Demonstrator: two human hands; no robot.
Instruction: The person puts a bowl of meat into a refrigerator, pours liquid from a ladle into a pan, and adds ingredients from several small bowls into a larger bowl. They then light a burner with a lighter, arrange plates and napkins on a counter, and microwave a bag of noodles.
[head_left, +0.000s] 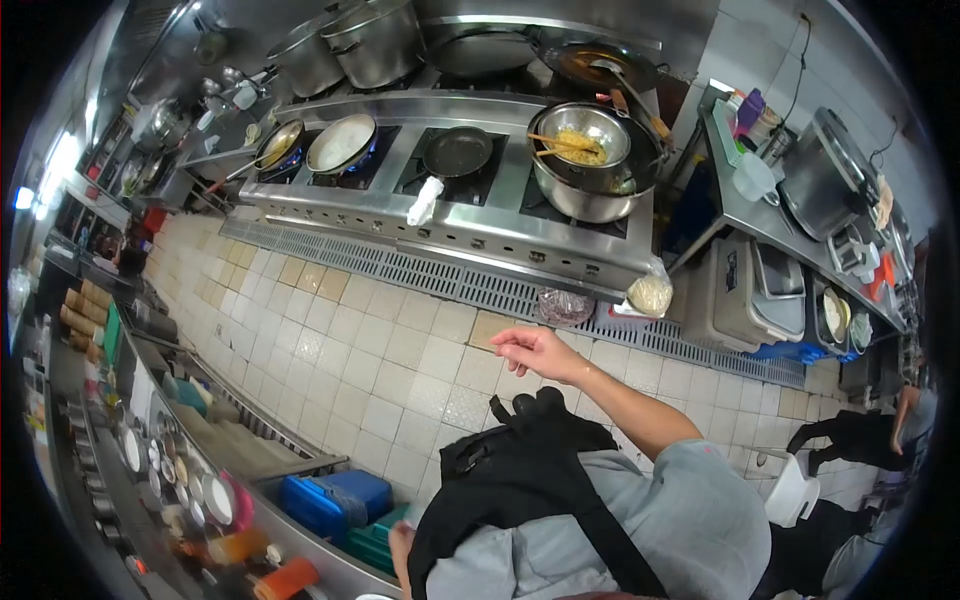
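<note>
My right hand (535, 350) reaches forward over the tiled floor toward the steel stove (480, 225). Its fingers are loosely spread and hold nothing. A sliver of my left hand (400, 548) shows low beside my black apron (520, 470), near the counter edge; its grip is hidden. On the stove, a steel pot (590, 150) holds yellow noodles with chopsticks resting in them. A black frying pan (457, 152) with a white-wrapped handle sits to its left. A clear bag of pale food (649, 293) hangs at the stove's front corner.
A metal drain grate (420, 268) runs along the stove's foot. Two woks (342, 143) sit on the left burners. A steel counter with containers (790, 215) is at right, with another person (900, 425) beyond it. Blue crates (335, 500) and a shelf of bowls (170, 470) stand at left.
</note>
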